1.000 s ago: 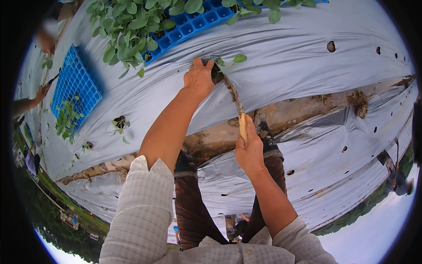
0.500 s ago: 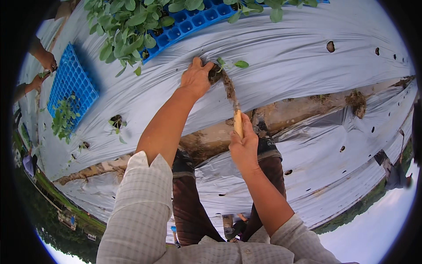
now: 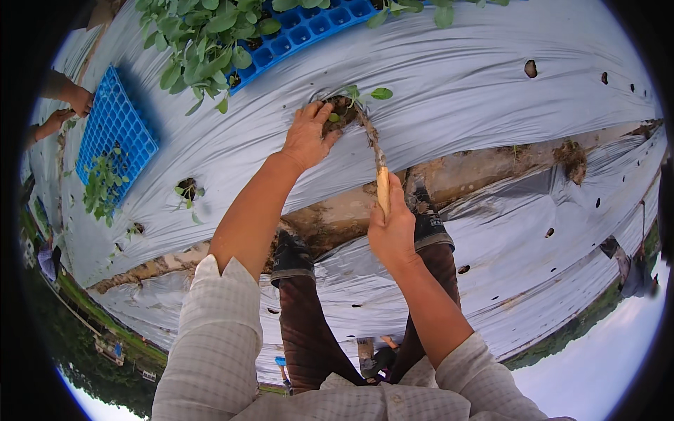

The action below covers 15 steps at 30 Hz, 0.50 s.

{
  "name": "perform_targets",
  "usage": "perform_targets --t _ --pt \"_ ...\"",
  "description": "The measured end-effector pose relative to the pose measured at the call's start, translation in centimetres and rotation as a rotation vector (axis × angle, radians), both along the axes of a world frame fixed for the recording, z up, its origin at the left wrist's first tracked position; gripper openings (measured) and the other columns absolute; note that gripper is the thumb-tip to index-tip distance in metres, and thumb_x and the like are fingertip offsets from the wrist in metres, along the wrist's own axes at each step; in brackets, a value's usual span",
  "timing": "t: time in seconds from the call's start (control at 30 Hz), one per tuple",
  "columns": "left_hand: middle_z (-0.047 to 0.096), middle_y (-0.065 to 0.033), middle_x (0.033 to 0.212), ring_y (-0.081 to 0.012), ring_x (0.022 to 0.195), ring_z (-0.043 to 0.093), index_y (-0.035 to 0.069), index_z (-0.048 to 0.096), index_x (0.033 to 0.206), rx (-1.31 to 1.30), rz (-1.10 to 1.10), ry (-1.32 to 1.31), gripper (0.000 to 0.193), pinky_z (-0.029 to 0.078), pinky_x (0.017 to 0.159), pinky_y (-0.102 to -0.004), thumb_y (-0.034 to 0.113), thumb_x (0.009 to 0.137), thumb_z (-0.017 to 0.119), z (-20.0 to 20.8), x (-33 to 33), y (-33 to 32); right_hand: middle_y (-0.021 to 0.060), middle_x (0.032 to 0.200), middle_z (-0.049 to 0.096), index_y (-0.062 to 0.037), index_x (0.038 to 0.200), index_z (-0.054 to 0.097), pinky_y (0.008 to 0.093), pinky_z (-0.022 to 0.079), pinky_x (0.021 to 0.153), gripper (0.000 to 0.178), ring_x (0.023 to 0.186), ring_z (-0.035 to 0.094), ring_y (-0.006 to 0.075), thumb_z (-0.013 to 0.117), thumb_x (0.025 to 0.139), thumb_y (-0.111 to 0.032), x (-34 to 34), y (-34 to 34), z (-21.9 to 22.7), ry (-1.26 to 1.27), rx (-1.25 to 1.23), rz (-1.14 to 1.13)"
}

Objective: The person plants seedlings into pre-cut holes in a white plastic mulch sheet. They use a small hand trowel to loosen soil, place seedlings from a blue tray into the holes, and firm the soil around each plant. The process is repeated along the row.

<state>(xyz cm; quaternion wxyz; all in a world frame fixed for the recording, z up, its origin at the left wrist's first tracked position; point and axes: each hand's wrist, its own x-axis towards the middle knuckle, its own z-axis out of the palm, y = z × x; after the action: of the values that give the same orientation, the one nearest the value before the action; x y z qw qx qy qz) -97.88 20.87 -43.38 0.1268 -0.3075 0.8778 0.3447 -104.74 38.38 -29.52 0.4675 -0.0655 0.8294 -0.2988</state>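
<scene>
Muddy along its narrow metal part, a wooden-handled trowel is gripped in my right hand. Its far end reaches a soil-filled planting hole in the silvery plastic film. My left hand lies at the hole's left edge, thumb apart from the fingers, with nothing seen in its grasp. A green seedling leans over the far side of the hole, its leaves spread on the film. The tool's tip and the seedling's roots are hidden in the hole.
A blue seedling tray with leafy seedlings lies ahead. Another blue tray stands left, beside another person's hands. A planted hole is nearer left. Between the film-covered beds runs a muddy furrow, where my boots stand.
My left hand has drawn back slightly toward the lower left, and its thumb and fingers have parted, exposing more of the hole. The right hand still holds the trowel there, nearly unmoved.
</scene>
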Motion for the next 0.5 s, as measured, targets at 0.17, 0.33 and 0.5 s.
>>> perform_targets --t 0.17,0.33,0.5 --pt "0.047 -0.0108 0.121 -0.0299 0.107 0.045 0.004 0.053 0.116 -0.013 0.088 0.000 0.052 0.041 0.090 -0.0361 0.014 0.068 0.071 -0.9 -0.7 0.2 0.0265 0.100 0.057 -0.0017 0.132 0.033 0.0298 0.047 0.075 0.055 0.089 0.061 0.0338 0.052 0.080 0.001 0.7 -0.2 -1.0 0.091 -0.080 -0.043" --pt "0.059 -0.0117 0.101 -0.0294 0.097 0.054 0.003 0.063 0.101 0.036 0.321 0.092 0.037 0.045 0.085 -0.0350 0.012 0.066 0.072 -2.2 -0.7 0.0 0.0268 0.085 0.057 0.0061 0.132 0.027 0.0400 0.048 0.063 0.061 0.072 0.059 0.0402 0.052 0.076 0.003 0.2 0.6 -3.4 0.273 -0.163 0.166" --pt "0.063 -0.0110 0.089 -0.0291 0.092 0.056 0.005 0.068 0.091 0.008 0.416 0.094 0.028 0.045 0.081 -0.0358 0.013 0.065 0.072 -2.7 -0.9 0.3 0.0257 0.088 0.056 0.0057 0.133 0.027 0.0405 0.049 0.061 0.063 0.072 0.059 0.0404 0.053 0.075 0.003 0.2 1.8 -4.1 0.299 -0.168 0.276"
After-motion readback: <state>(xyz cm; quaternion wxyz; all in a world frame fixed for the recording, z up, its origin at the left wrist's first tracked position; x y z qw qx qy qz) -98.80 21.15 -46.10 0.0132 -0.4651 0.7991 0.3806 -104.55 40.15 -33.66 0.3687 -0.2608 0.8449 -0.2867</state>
